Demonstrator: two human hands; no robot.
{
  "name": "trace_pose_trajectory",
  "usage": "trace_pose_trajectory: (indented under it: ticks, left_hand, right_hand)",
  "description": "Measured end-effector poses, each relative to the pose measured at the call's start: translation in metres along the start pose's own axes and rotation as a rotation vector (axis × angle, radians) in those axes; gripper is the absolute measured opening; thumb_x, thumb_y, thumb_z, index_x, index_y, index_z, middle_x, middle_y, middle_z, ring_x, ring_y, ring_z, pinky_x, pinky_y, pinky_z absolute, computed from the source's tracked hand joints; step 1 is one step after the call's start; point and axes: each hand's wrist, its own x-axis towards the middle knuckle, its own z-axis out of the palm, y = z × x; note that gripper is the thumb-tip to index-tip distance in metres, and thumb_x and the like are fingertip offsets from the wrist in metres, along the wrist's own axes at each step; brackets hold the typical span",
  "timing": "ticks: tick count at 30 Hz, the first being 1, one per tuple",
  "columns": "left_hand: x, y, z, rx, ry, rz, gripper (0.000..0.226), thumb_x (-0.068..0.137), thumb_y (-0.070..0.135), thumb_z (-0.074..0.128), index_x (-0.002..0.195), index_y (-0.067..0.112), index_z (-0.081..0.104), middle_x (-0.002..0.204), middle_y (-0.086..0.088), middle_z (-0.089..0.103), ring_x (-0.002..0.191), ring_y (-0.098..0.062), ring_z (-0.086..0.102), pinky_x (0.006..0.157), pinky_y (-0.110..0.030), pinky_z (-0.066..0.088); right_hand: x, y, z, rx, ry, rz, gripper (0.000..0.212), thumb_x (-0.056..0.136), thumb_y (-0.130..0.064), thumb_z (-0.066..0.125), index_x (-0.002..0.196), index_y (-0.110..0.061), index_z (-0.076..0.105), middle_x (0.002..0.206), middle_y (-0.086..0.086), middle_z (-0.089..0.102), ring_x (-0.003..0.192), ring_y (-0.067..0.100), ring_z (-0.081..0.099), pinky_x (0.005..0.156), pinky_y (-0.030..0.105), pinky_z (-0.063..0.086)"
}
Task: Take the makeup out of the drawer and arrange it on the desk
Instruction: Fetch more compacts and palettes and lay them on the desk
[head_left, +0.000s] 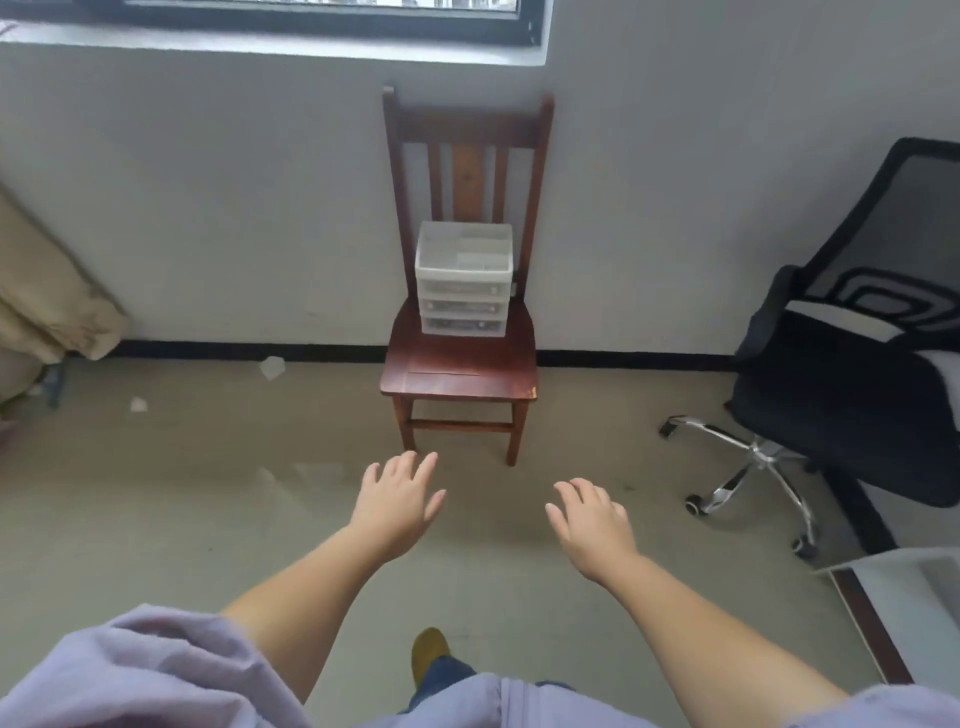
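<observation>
- The floor (156, 519) fills the lower half of the frame, pale and bare-looking, with two small whitish scraps (272, 367) lying at centre left near the black skirting.
- The wall (208, 208) takes the upper half; a dark-framed window (322, 21) is cut off by the top edge.
- A black office chair (852, 384) stands at the right edge, its back and seat partly out of frame, its chrome wheeled base visible below.
- A wooden chair (460, 371) stands against the wall at the centre of the frame.
- The white plastic drawer unit (463, 278) sits at the back of that chair's seat, touching or just short of the backrest. It has three shut translucent drawers and an open tray on top. Dim shapes show through the drawer fronts, too small to identify; no label or writing can be read.
- A beige fabric bundle (47, 301) lies at the left edge, cut off.
- A white tabletop (898, 597) corner shows at lower right, mostly out of frame.
- The left hand (397, 501) reaches forward at lower centre, fingers spread and relaxed, its grip wide and holding nothing.
- The right hand (589, 525) is beside it, fingers loosely bent, likewise holding nothing; both are well apart from the drawer unit.
- Lilac sleeves (130, 670) cross the bottom edge, with a yellow-toed foot (430, 649) between the forearms.
</observation>
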Motion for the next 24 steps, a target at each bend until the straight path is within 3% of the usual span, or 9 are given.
trace_pose_trajectory:
  ticks: [11,19,22,24]
  left_hand:
    - [0.255,-0.050,-0.052,0.018,-0.011,-0.031,0.057,0.097,0.048,0.029,0.148,0.023,0.019,0.148,-0.003,0.031,0.137,-0.019,0.028,0.110,-0.037,0.022]
    - [0.412,-0.075,-0.065,-0.103,-0.018,-0.122,0.057,0.098,0.041,0.035,0.148,0.020,0.021,0.148,-0.007,0.032,0.136,-0.022,0.030,0.110,-0.038,0.024]
    - [0.465,-0.089,-0.055,-0.117,0.001,-0.082,0.055,0.096,0.036,0.042,0.146,0.016,0.028,0.143,-0.012,0.037,0.133,-0.027,0.035,0.108,-0.041,0.028]
    - [0.502,-0.099,-0.044,-0.090,0.091,-0.004,0.050,0.091,0.030,0.052,0.137,0.012,0.043,0.134,-0.017,0.048,0.125,-0.033,0.045,0.102,-0.045,0.035]
  right_hand:
    - [0.254,-0.015,-0.061,0.032,-0.082,-0.012,0.044,0.100,-0.042,0.028,0.139,-0.022,0.036,0.142,0.001,0.039,0.129,0.023,0.036,0.102,0.037,0.031]
    - [0.430,-0.033,-0.083,0.169,-0.276,-0.020,0.046,0.101,-0.040,0.029,0.142,-0.020,0.033,0.144,0.004,0.038,0.130,0.024,0.036,0.103,0.040,0.034]
    - [0.484,-0.050,-0.069,0.288,-0.320,0.046,0.045,0.101,-0.038,0.031,0.140,-0.018,0.036,0.141,0.008,0.041,0.128,0.028,0.039,0.102,0.042,0.037]
    - [0.518,-0.065,-0.058,0.443,-0.318,0.145,0.043,0.101,-0.035,0.032,0.138,-0.015,0.040,0.137,0.011,0.044,0.125,0.029,0.042,0.100,0.039,0.037]
